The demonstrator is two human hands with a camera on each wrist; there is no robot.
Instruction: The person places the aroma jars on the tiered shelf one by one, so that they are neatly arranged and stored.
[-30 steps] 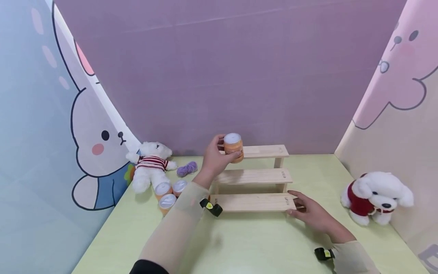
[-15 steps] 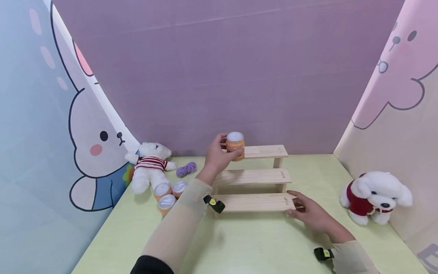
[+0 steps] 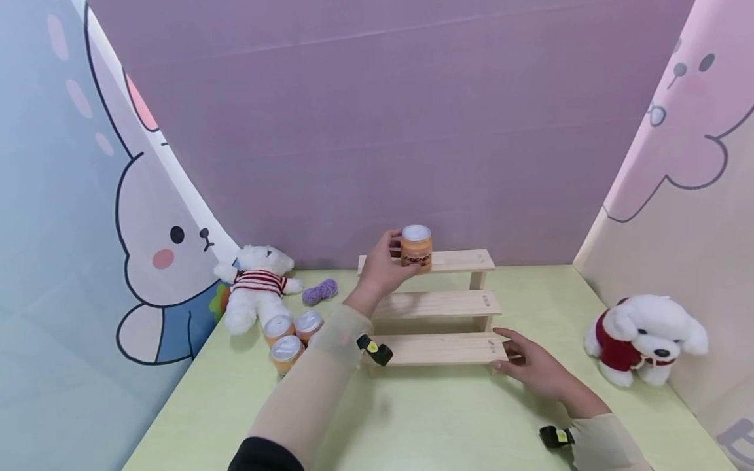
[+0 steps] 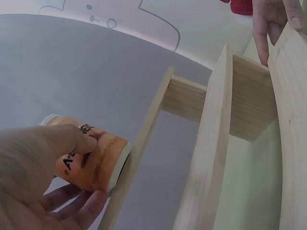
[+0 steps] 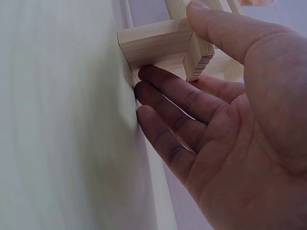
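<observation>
An orange can (image 3: 416, 248) with a pale lid is upright in my left hand (image 3: 381, 269), thumb on one side and fingers around the other. Its base (image 4: 120, 168) is right at the top board (image 4: 144, 136) of a three-step wooden shelf (image 3: 438, 304); I cannot tell whether it bears on the board. My right hand (image 3: 533, 366) holds the right end of the lowest step (image 3: 442, 348). In the right wrist view its thumb (image 5: 218, 24) lies against the wood, while several fingers (image 5: 168, 91) reach under and behind the end.
Three more orange cans (image 3: 287, 349) stand grouped on the pale green table (image 3: 412, 418), left of the shelf. Behind them are a white plush toy in a striped shirt (image 3: 259, 281) and purple yarn (image 3: 320, 292). A plush dog (image 3: 648, 340) sits at the right. A purple wall (image 3: 383, 131) closes the back.
My left hand has carried the can a little to the right along the top step, and more of its printed label shows. The right hand keeps its place on the shelf.
</observation>
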